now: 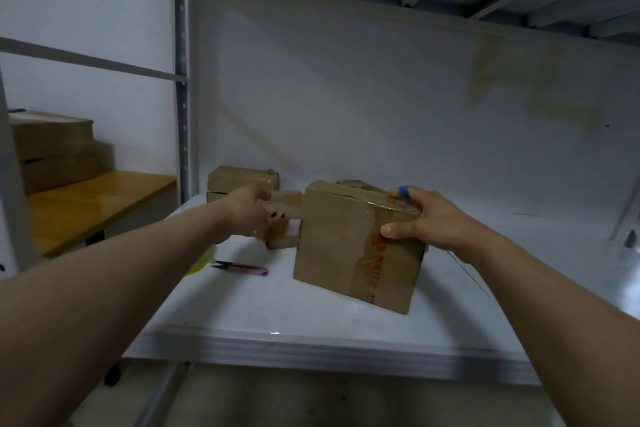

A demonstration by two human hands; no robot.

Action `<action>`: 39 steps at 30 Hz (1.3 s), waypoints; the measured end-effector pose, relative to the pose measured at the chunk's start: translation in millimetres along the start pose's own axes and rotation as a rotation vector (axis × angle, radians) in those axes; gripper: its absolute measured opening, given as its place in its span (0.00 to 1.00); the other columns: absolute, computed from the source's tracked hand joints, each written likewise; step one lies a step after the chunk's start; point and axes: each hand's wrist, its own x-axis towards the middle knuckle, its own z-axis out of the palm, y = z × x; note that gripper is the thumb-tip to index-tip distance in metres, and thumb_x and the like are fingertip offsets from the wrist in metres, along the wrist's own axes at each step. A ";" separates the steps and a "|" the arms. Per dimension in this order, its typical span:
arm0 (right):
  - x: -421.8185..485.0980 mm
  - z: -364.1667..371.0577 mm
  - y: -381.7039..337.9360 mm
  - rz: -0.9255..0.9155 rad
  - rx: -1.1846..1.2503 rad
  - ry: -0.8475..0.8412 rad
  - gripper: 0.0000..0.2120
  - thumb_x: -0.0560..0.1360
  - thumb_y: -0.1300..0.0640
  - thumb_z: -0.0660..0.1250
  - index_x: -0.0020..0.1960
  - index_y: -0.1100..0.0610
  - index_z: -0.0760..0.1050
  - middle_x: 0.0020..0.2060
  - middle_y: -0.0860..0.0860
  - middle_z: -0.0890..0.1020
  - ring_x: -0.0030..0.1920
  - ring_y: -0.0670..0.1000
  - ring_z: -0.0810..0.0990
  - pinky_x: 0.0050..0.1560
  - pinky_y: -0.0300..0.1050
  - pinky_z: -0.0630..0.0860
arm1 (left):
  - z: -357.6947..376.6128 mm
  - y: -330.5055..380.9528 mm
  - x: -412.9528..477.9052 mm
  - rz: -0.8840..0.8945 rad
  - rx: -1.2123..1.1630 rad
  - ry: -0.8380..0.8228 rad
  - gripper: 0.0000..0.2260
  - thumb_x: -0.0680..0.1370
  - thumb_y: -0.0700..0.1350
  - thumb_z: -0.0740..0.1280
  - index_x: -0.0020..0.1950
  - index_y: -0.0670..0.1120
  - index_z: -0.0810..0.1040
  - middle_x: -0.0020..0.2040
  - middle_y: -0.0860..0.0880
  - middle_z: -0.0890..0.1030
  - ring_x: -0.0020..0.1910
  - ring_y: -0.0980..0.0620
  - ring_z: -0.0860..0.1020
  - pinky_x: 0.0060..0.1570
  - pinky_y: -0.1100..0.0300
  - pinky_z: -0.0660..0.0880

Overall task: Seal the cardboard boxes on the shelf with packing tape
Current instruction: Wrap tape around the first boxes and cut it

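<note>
A brown cardboard box [346,253] with tape over its top and front stands on the white shelf [277,315]. My right hand [420,218] grips its upper right edge, thumb on the front face and fingers over the top; one finger wears a blue band. My left hand [247,213] holds a roll of brown packing tape [280,236] just left of the box. A strip of tape [289,199] stretches from the roll to the box's upper left edge. A second cardboard box [239,180] sits behind, at the back left of the shelf.
Pink-handled snips [244,268] lie on the shelf left of the box, beside something yellow [201,262] partly hidden by my left arm. A metal upright [181,80] bounds the shelf on the left. Beyond it, a wooden table [93,204] carries stacked boxes [52,146].
</note>
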 end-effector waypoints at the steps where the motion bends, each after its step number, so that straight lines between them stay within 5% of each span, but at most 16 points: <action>1: -0.9 -1.2 0.7 0.004 0.000 -0.002 0.37 0.68 0.43 0.80 0.72 0.47 0.69 0.63 0.49 0.77 0.56 0.48 0.80 0.47 0.41 0.79 | -2.5 -6.5 -0.4 -0.039 0.006 0.025 0.19 0.80 0.35 0.65 0.70 0.43 0.70 0.57 0.41 0.78 0.55 0.45 0.78 0.47 0.55 0.77; 4: -2.9 -0.4 -0.8 -0.005 -0.078 0.071 0.37 0.69 0.31 0.72 0.73 0.46 0.69 0.66 0.48 0.75 0.62 0.51 0.76 0.60 0.48 0.72 | -11.3 -23.1 -0.5 -0.117 0.034 0.110 0.06 0.82 0.37 0.63 0.57 0.40 0.77 0.52 0.40 0.81 0.53 0.44 0.80 0.46 0.54 0.78; 7: -1.9 1.1 -9.7 -0.021 -0.135 0.209 0.32 0.74 0.28 0.62 0.70 0.47 0.73 0.67 0.50 0.76 0.65 0.54 0.75 0.60 0.49 0.70 | -26.8 -35.8 1.7 -0.194 0.161 0.143 0.08 0.81 0.36 0.64 0.58 0.36 0.79 0.51 0.39 0.82 0.48 0.43 0.82 0.46 0.52 0.79; 10: -2.7 2.9 -26.6 -0.142 -0.256 0.456 0.29 0.76 0.31 0.61 0.64 0.52 0.79 0.63 0.51 0.80 0.64 0.54 0.76 0.57 0.49 0.71 | -36.3 -40.8 -8.4 -0.233 0.410 0.092 0.12 0.81 0.37 0.62 0.62 0.35 0.78 0.41 0.45 0.76 0.36 0.51 0.75 0.34 0.61 0.74; 13: -8.9 16.1 -52.4 -0.397 -0.309 0.633 0.19 0.80 0.39 0.61 0.51 0.54 0.81 0.49 0.48 0.82 0.55 0.52 0.78 0.53 0.49 0.74 | -40.3 -48.4 -20.0 -0.234 0.695 0.025 0.15 0.83 0.45 0.60 0.67 0.39 0.76 0.51 0.46 0.73 0.48 0.50 0.72 0.47 0.62 0.70; 16: -14.0 42.2 -79.8 -0.533 -0.350 0.565 0.18 0.81 0.44 0.62 0.42 0.54 0.80 0.40 0.48 0.81 0.46 0.49 0.77 0.48 0.49 0.76 | -42.4 -62.8 -18.7 -0.272 0.779 -0.025 0.20 0.82 0.48 0.63 0.71 0.41 0.71 0.64 0.43 0.73 0.58 0.47 0.74 0.61 0.57 0.74; 22: -10.9 86.3 -98.3 -0.568 -0.413 0.390 0.21 0.81 0.44 0.62 0.36 0.57 0.76 0.32 0.49 0.78 0.40 0.48 0.75 0.41 0.47 0.74 | -42.3 -80.1 -18.5 -0.231 0.656 0.139 0.14 0.82 0.45 0.63 0.66 0.40 0.74 0.47 0.47 0.75 0.50 0.49 0.76 0.51 0.59 0.75; 28: -14.9 88.1 -102.9 -0.467 -0.197 0.340 0.22 0.80 0.47 0.66 0.32 0.60 0.74 0.26 0.53 0.74 0.29 0.53 0.73 0.34 0.47 0.74 | -66.8 -68.4 -20.5 -0.184 0.353 0.314 0.08 0.81 0.40 0.63 0.58 0.39 0.78 0.49 0.41 0.79 0.50 0.43 0.78 0.52 0.51 0.77; 31: -14.5 92.8 -107.3 -0.365 -0.033 0.261 0.21 0.79 0.48 0.68 0.33 0.60 0.75 0.25 0.50 0.71 0.26 0.46 0.68 0.33 0.43 0.70 | -73.2 -47.4 -25.7 -0.062 -0.050 0.273 0.07 0.77 0.30 0.67 0.51 0.40 0.79 0.46 0.42 0.80 0.47 0.45 0.78 0.51 0.52 0.77; 35: -4.6 103.1 -111.9 -0.247 0.203 0.157 0.17 0.78 0.46 0.69 0.38 0.57 0.78 0.26 0.45 0.72 0.28 0.45 0.69 0.34 0.42 0.67 | -55.3 -4.3 -45.2 0.148 -0.446 0.129 0.13 0.75 0.26 0.66 0.44 0.44 0.77 0.30 0.53 0.81 0.37 0.53 0.80 0.42 0.60 0.77; 39: -2.5 100.9 -121.5 -0.233 0.443 0.170 0.11 0.78 0.46 0.69 0.53 0.53 0.81 0.44 0.46 0.85 0.43 0.44 0.81 0.43 0.38 0.75 | -33.0 31.8 -51.5 0.253 -0.587 0.024 0.11 0.75 0.28 0.68 0.50 0.43 0.77 0.40 0.47 0.84 0.43 0.49 0.82 0.46 0.57 0.78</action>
